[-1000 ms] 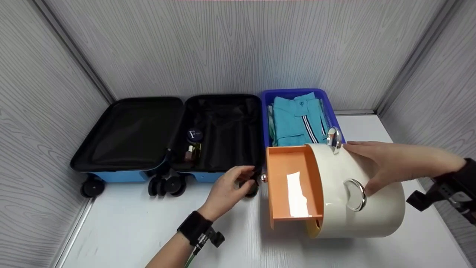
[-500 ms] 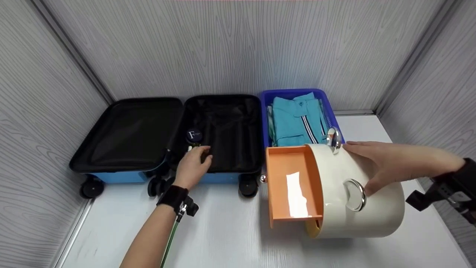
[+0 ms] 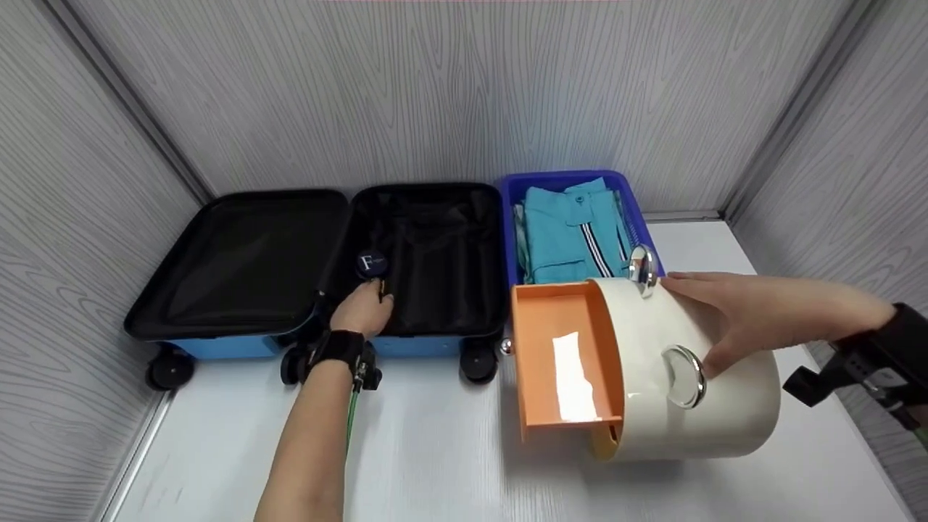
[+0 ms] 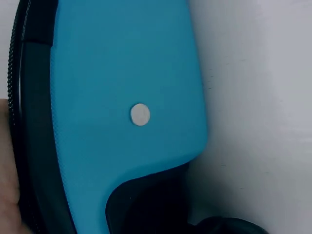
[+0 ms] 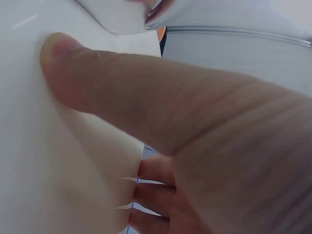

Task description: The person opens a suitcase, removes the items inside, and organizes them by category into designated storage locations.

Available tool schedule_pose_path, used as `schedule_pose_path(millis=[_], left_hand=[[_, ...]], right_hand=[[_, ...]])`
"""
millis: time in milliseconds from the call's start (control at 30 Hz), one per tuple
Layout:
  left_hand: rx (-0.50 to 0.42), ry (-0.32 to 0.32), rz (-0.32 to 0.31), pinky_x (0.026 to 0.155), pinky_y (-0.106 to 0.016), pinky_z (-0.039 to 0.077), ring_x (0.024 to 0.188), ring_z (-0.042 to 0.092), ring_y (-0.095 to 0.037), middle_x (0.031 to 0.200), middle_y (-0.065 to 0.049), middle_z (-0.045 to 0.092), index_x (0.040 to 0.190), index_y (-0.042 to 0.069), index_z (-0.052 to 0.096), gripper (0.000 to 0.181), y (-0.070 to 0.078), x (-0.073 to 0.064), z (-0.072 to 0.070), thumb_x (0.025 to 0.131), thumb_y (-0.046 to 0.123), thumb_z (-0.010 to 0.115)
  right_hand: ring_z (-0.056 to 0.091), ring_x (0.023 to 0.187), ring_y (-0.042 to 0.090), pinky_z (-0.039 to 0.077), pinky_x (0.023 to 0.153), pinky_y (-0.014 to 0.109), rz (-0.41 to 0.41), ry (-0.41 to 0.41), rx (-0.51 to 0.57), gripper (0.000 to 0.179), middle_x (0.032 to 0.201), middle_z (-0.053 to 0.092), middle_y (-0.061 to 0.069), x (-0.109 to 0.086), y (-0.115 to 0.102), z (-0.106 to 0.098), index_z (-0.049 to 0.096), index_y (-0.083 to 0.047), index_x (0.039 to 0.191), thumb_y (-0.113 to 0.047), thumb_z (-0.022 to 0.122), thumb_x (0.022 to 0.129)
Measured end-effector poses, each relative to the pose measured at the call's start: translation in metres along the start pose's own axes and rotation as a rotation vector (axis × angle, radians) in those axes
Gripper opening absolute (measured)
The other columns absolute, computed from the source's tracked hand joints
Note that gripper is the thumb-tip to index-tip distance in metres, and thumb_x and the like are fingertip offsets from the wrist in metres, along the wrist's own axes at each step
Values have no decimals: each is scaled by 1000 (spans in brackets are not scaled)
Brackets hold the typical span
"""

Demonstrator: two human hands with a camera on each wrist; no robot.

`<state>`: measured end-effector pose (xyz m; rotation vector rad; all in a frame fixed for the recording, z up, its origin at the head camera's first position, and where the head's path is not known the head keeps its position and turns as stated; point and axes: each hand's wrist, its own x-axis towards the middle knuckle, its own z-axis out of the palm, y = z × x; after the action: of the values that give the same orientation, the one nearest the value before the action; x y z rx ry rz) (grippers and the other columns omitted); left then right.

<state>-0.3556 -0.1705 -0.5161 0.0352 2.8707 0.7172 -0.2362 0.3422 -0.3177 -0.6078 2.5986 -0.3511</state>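
My left hand [image 3: 362, 310] reaches over the near rim of the open suitcase [image 3: 444, 283], palm down, its fingertips mostly hidden inside. A small yellowish bottle [image 3: 382, 287] peeks out beside the fingers; I cannot tell whether they hold it. Just beyond them lies a round dark jar [image 3: 372, 264] with a white F on its lid. My right hand [image 3: 732, 312] rests spread across the cream rounded storage box [image 3: 696, 428]. In the right wrist view the straight thumb [image 5: 92, 78] presses the glossy side, with the other fingers on the far side. An orange drawer [image 3: 540, 362] stands pulled out leftward.
Left of the suitcase's deep half lies its other black-lined half [image 3: 246, 261]. A blue basket [image 3: 511, 239] of folded turquoise clothes [image 3: 565, 225] stands behind the box. Black wheels [image 3: 478, 362] stick out from the suitcase's near side. Grey panel walls [image 3: 435, 87] enclose the white surface.
My left hand has moved from beside the drawer knob leftward and forward into the suitcase, over the small bottles. My right hand stays on the storage box. The view has shifted slightly.
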Motion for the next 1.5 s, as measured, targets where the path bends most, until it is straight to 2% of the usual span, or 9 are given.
schedule_pose_path(millis=[167, 333, 467, 667, 900, 1000, 1200, 1367, 1500], left_hand=[[53, -157, -56, 119, -55, 25, 149, 24, -45, 164, -30, 17, 161, -6, 16, 66, -1, 4, -2, 111, 32, 37], [40, -208, -75, 104, -55, 42, 126, 53, -43, 144, -29, 50, 152, -4, 42, 55, 0, 2, 0, 110, 32, 37], [8, -133, -72, 88, -50, 46, 100, 58, -37, 123, -24, 59, 134, -2, 58, 44, 1, 1, 1, 109, 31, 42], [-48, -44, -102, 93, -52, 44, 111, 52, -40, 149, -30, 41, 141, -5, 53, 44, 1, 2, 1, 108, 24, 46], [-106, 53, -178, 73, -46, 45, 83, 56, -35, 101, -20, 59, 102, 1, 63, 15, 2, 3, 0, 103, 13, 54], [-130, 74, -195, 79, -48, 47, 91, 59, -37, 105, -20, 62, 109, 1, 61, 13, 2, 3, 0, 102, 10, 56], [-134, 98, -176, 98, -57, 47, 115, 57, -49, 129, -31, 57, 136, -8, 51, 39, 0, 0, -1, 99, 4, 55], [-117, 156, -114, 98, -59, 45, 111, 56, -51, 124, -34, 55, 130, -12, 55, 38, 2, 1, -5, 95, 1, 55], [-199, 184, -34, 98, -54, 45, 113, 56, -44, 125, -28, 55, 136, -8, 56, 40, 12, -1, -10, 97, 4, 57]], right_hand=[[33, 147, 37, 30, 114, 63, 0, -5, 8, 124, 163, 33, 16, 0, -1, 0, 27, -9, 163, -49, 93, 65], [31, 148, 37, 28, 114, 64, 8, -7, 16, 124, 164, 31, 16, -1, -1, 0, 26, -10, 163, -48, 92, 66], [31, 147, 37, 29, 114, 63, 2, 1, 4, 123, 163, 33, 17, -2, 1, 0, 27, -9, 163, -47, 92, 65], [33, 146, 37, 30, 113, 64, 15, -2, 7, 125, 163, 33, 16, -2, 1, 0, 26, -7, 163, -47, 92, 65], [34, 146, 35, 30, 114, 61, 6, 6, 8, 122, 162, 35, 14, -2, 0, -1, 29, -9, 162, -46, 93, 65], [33, 146, 36, 30, 114, 62, 7, 3, 1, 123, 162, 34, 15, -2, -1, -2, 28, -8, 162, -48, 92, 65], [31, 147, 37, 29, 114, 64, 11, -4, 11, 124, 163, 33, 13, -2, -2, -2, 28, -11, 163, -51, 92, 65], [33, 147, 36, 30, 113, 64, 19, -5, 18, 123, 163, 34, 13, -2, -1, -1, 28, -11, 163, -48, 93, 65], [36, 144, 33, 33, 112, 62, 18, -3, 30, 120, 161, 36, 12, -2, 0, 0, 30, -13, 162, -46, 93, 65]])
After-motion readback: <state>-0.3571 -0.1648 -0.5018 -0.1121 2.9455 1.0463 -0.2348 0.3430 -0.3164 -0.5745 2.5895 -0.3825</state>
